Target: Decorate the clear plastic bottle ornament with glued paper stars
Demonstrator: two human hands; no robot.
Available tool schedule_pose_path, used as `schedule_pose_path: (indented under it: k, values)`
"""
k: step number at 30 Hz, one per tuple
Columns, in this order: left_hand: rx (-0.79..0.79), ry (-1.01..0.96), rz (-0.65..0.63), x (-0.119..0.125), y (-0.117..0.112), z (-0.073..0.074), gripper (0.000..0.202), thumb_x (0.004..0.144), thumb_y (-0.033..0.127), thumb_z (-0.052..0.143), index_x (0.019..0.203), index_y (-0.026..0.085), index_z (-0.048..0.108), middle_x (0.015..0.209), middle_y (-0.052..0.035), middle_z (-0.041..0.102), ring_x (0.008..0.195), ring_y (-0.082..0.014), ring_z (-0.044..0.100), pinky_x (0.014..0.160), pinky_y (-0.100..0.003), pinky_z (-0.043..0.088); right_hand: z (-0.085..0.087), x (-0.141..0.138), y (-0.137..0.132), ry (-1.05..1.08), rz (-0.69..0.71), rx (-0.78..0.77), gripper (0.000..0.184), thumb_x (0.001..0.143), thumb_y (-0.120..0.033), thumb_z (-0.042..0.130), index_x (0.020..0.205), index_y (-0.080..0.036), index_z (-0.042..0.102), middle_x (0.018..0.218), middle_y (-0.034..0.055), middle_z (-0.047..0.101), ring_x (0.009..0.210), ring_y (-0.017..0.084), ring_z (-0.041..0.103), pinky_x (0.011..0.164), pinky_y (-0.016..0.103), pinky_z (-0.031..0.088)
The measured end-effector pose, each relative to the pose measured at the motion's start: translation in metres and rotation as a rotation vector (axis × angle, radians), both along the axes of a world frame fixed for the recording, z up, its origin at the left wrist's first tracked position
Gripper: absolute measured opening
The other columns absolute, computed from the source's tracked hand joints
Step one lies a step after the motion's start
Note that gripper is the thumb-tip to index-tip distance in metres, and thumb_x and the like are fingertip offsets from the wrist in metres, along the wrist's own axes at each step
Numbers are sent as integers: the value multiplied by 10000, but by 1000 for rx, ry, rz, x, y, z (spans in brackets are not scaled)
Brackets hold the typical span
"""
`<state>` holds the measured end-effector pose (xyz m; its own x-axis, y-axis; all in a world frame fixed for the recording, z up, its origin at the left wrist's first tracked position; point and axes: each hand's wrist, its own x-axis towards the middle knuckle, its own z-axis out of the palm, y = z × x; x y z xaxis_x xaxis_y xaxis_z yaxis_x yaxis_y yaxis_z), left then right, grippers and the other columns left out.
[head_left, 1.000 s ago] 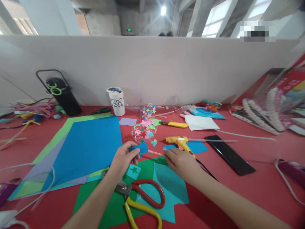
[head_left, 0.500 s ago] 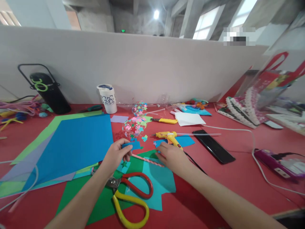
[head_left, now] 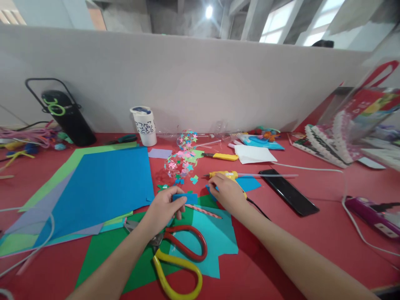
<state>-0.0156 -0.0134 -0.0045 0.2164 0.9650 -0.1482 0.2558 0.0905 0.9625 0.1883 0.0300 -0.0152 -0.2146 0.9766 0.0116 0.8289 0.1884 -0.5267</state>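
My left hand (head_left: 167, 206) is closed on a small strip of blue paper (head_left: 189, 197), pinched between thumb and fingers. A pink patterned pencil (head_left: 204, 211) points out to the right from beneath that hand; whether it is held too, I cannot tell. My right hand (head_left: 226, 191) lies over the yellow glue gun (head_left: 230, 175), its fingers curled down just below the nozzle. Whatever those fingertips grip is hidden. Scissors (head_left: 184, 248) with one red and one yellow handle rest below my left hand, on green paper (head_left: 106, 258) and turquoise paper (head_left: 215, 237).
Coloured sheets (head_left: 109, 179) lie stacked at left. Behind stand a black bottle (head_left: 73, 121) and a white cup (head_left: 145, 127). Clear star-filled balls (head_left: 179, 164) and a yellow cutter (head_left: 221, 156) sit mid-table. A phone (head_left: 289, 191) and a purple power strip (head_left: 371, 214) are at right.
My right hand has moved up and onto the glue gun, away from the pencil's end. My left hand keeps the blue paper. The view has shifted slightly.
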Motion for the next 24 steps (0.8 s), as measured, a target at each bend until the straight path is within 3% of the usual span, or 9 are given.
schedule_pose_path:
  k: [6,9,14,17,19,22,24]
  values:
    - [12,136,-58,13,-10,3,162,769,322,548,749,181,624,536,35,537,527,-137,522,501,-230,366,16,7,-9,581,-4,-320,149,880,-262,474,818,-155,558,699,2,647,563,116,626,502,237,511]
    - [12,209,-110,19,-12,2,195,782,299,518,868,187,652,587,19,588,531,-151,536,511,-242,387,22,5,-17,793,21,-438,121,778,-305,524,773,-185,509,643,-6,656,519,113,636,500,230,522]
    - [200,358,-192,23,-10,-5,181,784,203,507,817,225,683,800,-13,702,741,-189,620,659,-259,415,28,3,-24,916,62,-519,179,743,-363,532,718,-189,500,582,3,657,437,120,616,436,237,509]
    - [302,468,-270,26,-8,-10,217,807,195,495,867,243,698,860,-30,713,808,-210,629,720,-284,417,27,1,-27,868,79,-443,164,767,-343,522,713,-189,506,526,-12,630,375,116,566,387,238,478]
    - [397,555,-292,28,-8,-10,207,813,205,502,866,229,700,873,-56,692,842,-230,610,752,-311,413,25,0,-31,796,76,-310,131,783,-302,515,708,-194,508,510,-23,607,374,114,544,379,233,451]
    - [506,527,-173,31,-13,-3,169,805,217,525,859,196,684,921,-81,646,900,-239,572,812,-334,404,21,0,-39,651,85,-17,85,783,-243,543,718,-194,567,573,1,619,509,141,577,506,271,453]
    - [430,334,-64,34,-17,6,175,826,253,504,786,189,662,847,-56,638,823,-198,574,764,-295,427,19,1,-44,572,123,149,72,780,-236,578,757,-194,631,664,43,673,635,178,609,613,310,441]
